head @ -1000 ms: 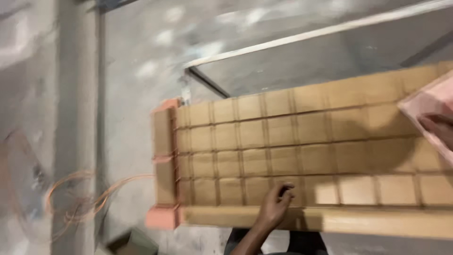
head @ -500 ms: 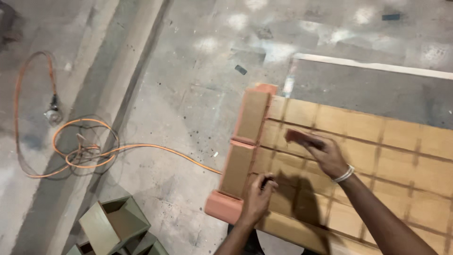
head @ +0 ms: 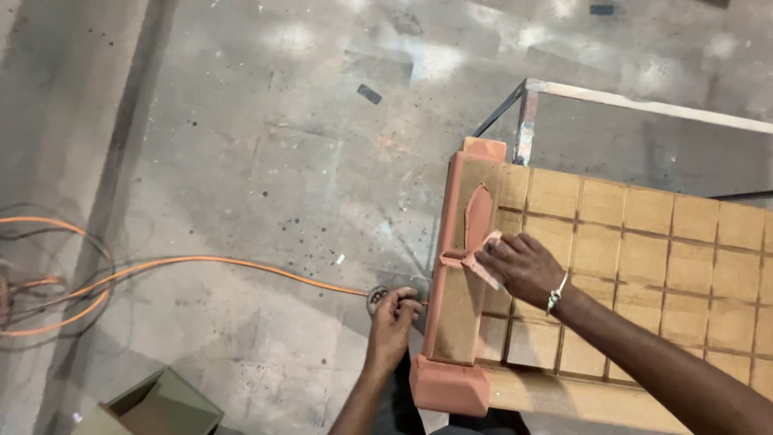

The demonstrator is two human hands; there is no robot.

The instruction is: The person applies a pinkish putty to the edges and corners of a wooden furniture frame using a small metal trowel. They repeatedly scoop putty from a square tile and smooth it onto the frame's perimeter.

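Observation:
A wide board of tan square blocks (head: 644, 266) lies in a grid, closed at its left end by a reddish frame strip (head: 451, 338). My right hand (head: 522, 267) is shut on a small pink flat piece (head: 489, 259), pressed against the end strip. Just above the piece, a reddish smear (head: 478, 211) runs along the strip. My left hand (head: 391, 324) sits left of the frame, off the board. Its fingers curl around a small dark round part (head: 376, 300) where the orange cable (head: 241, 264) ends.
The orange cable runs left across the concrete floor to a loose coil (head: 32, 298). A greenish open box (head: 165, 403) stands at the bottom left. A metal frame bar (head: 527, 121) rises behind the board's far corner.
My right hand has moved from the blocks to the end strip, with the pink piece under it. My left hand has slid off the board to the cable end beside the frame.

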